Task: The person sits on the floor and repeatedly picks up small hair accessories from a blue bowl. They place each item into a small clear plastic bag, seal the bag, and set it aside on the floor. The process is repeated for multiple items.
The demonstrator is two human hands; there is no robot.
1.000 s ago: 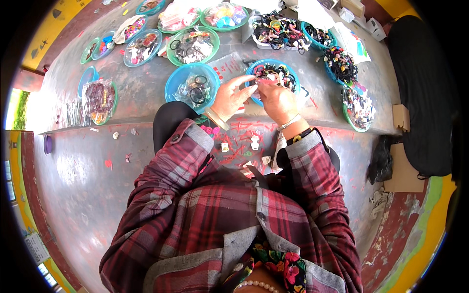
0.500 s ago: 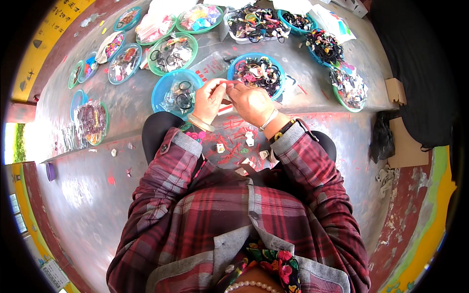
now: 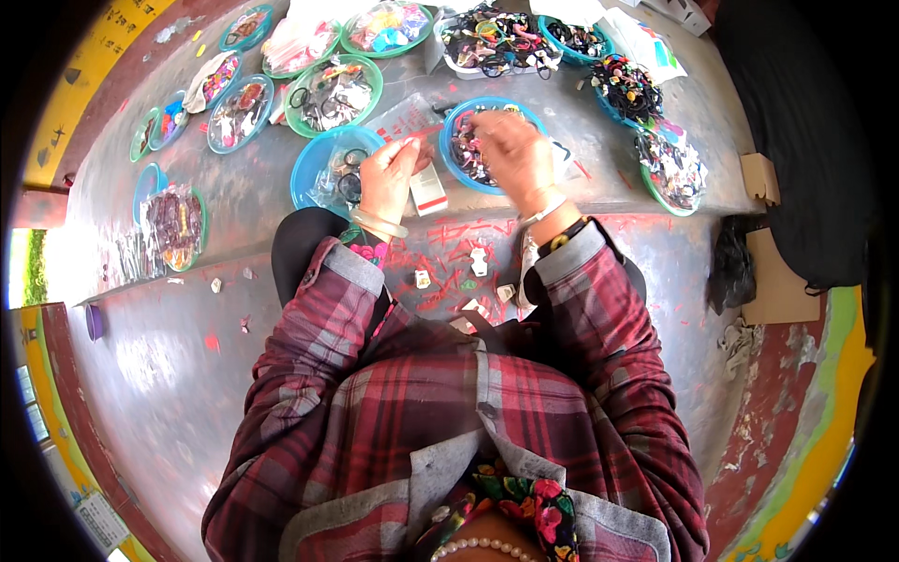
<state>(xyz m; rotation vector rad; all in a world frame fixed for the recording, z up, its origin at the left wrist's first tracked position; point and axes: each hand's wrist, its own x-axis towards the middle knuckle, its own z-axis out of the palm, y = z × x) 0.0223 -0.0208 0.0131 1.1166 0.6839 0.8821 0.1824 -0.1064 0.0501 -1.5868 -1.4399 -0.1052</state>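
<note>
A: What is seen nearest?

B: The plaid jacket (image 3: 412, 393), its cuffs stretched toward the two hands. Past it, the floor is strewn with red scraps (image 3: 448, 257), and white tags (image 3: 479, 261) are scattered among them.

A: How is the left hand (image 3: 387, 185) held?

B: Thumb and forefinger are pressed together, and a thin reddish strip (image 3: 426, 148) is pinched at their tips. Its exact kind cannot be made out.

A: And the right hand (image 3: 521, 167)?

B: It is blurred, raised over the near edge of the right basin (image 3: 456, 175). Whether anything is gripped by its curled fingers, the strip's other end included, cannot be told.

A: What has been changed since half a second ago?

B: Then the hands were brought together, fingertips meeting on something red. Now they are parted: the right one is shifted up and outward, and the left is left pinching at nearly the same spot. By that parting, a white box (image 3: 428, 188) with a red stripe, mostly covered before, is laid bare between the wrists.

A: And the basins?

B: They are kept where they were. The right one is heaped with hair ties (image 3: 467, 155), now partly hidden by the right hand. In the left basin (image 3: 300, 173), black rings (image 3: 348, 186) are seen with clear plastic. Farther off, a green bowl (image 3: 374, 84) is filled with bagged pieces, and a white tub (image 3: 451, 66) is piled with dark ties (image 3: 506, 42).
</note>
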